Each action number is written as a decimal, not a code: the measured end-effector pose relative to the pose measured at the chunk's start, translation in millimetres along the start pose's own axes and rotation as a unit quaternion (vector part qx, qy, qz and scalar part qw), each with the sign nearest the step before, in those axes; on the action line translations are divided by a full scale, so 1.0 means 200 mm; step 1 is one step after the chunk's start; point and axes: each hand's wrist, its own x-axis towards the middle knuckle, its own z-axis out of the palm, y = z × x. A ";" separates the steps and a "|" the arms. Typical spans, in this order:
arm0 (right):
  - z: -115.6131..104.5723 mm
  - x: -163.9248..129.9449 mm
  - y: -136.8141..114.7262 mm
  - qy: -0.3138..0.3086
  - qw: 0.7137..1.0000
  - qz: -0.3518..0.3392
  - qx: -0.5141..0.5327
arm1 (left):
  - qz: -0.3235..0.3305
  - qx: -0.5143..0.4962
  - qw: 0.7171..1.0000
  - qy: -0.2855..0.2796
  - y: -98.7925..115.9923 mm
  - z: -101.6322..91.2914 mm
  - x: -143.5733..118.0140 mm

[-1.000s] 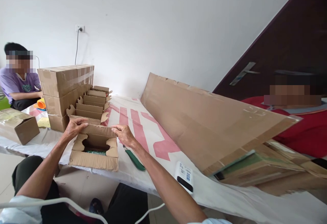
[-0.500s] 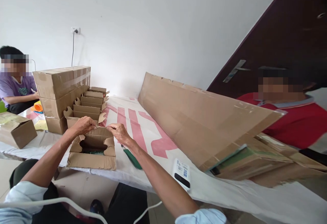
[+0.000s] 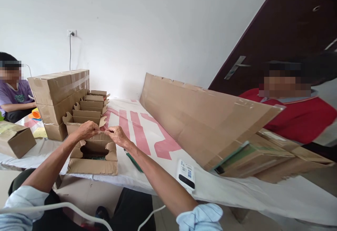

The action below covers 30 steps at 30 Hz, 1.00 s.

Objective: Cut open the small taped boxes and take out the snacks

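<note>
An open cardboard box (image 3: 92, 166) stands at the near edge of the table, its flaps spread. Something small and greenish lies deep inside, too dark to name. Over the box's far flap, my left hand (image 3: 88, 130) is closed in a pinch, fingertips pointing right. Facing it, my right hand (image 3: 117, 135) pinches too, with only a small gap between the two. Whatever sits between the fingertips is too small to make out. Beside my right forearm lies a dark green object (image 3: 133, 161), partly hidden by the arm.
Several open boxes (image 3: 86, 113) line up behind, next to stacked taped cartons (image 3: 56, 87). A closed carton (image 3: 21, 141) sits left. A large cardboard sheet (image 3: 200, 118) leans on the right; a white device (image 3: 185, 175) lies near the front edge. Two people sit at either side.
My hands have drawn slightly closer together above the box's far flap, both still pinching. The whole view has shifted a little, so things appear farther left.
</note>
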 end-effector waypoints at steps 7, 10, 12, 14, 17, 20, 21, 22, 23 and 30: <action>0.01 0.01 -0.03 -0.028 1.000 -0.002 0.002 | 0.007 0.030 0.998 -0.060 0.02 0.02 0.03; 0.00 0.02 -0.03 -0.027 1.000 -0.003 -0.005 | 0.008 0.041 0.997 -0.060 0.03 0.02 0.04; 0.00 0.02 -0.03 -0.021 1.000 -0.004 -0.003 | 0.004 0.045 0.997 -0.059 0.02 0.02 0.04; 0.00 0.02 -0.02 -0.015 1.000 -0.001 0.001 | -0.003 0.047 0.997 -0.055 0.02 0.02 0.04; 0.01 0.02 0.00 -0.011 1.000 -0.001 0.002 | -0.015 0.048 0.998 -0.044 0.00 0.02 0.04; 0.02 0.02 0.02 -0.011 1.000 -0.019 0.008 | -0.018 0.038 0.998 -0.046 0.00 0.02 0.02; 0.02 0.02 0.03 -0.010 0.999 -0.029 0.010 | -0.014 0.037 0.998 -0.047 0.00 0.01 0.02; 0.03 0.01 0.04 -0.005 0.999 -0.041 0.010 | -0.008 0.039 0.998 -0.046 0.01 0.01 0.01; 0.03 0.01 0.05 0.001 0.999 -0.052 0.007 | 0.001 0.043 0.998 -0.044 0.01 0.01 0.01; 0.05 0.01 0.09 0.014 0.994 -0.095 -0.058 | 0.021 0.097 0.994 -0.047 0.02 0.02 0.00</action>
